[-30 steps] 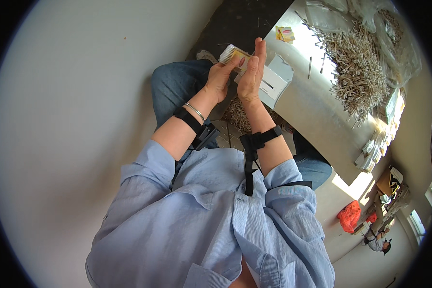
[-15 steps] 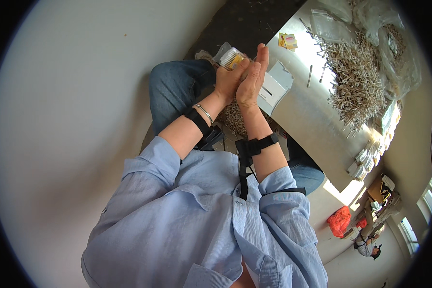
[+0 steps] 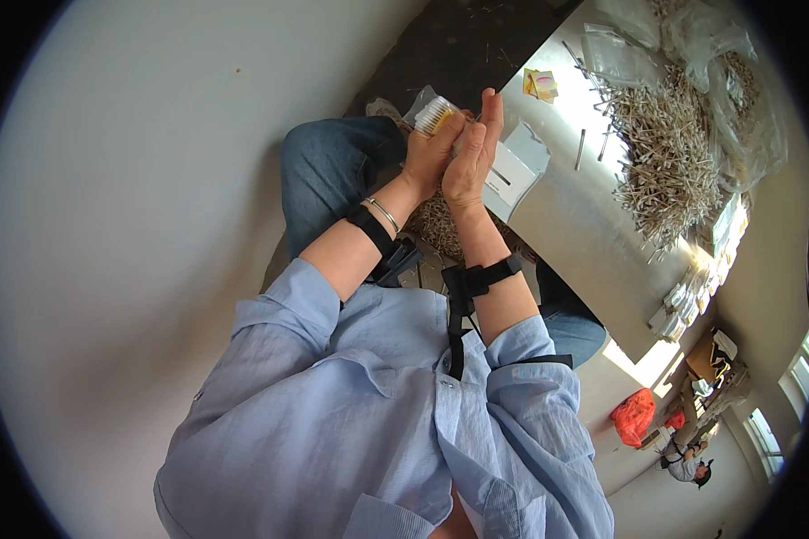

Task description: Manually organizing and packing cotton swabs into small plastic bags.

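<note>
Wore a light-blue shirt with rolled sleeves. Held a clear pack of white-tipped swabs between both hands, beside the bench: curled the left hand around it with the thumb across its front, and stretched the right hand alongside, with straight fingers and the palm turned inward. Could not tell the right palm's exact contact with the pack. Saw loose swabs below; on the bench, a white carton, yellow cards and a large swab heap; farther off, a red bag and another person.
</note>
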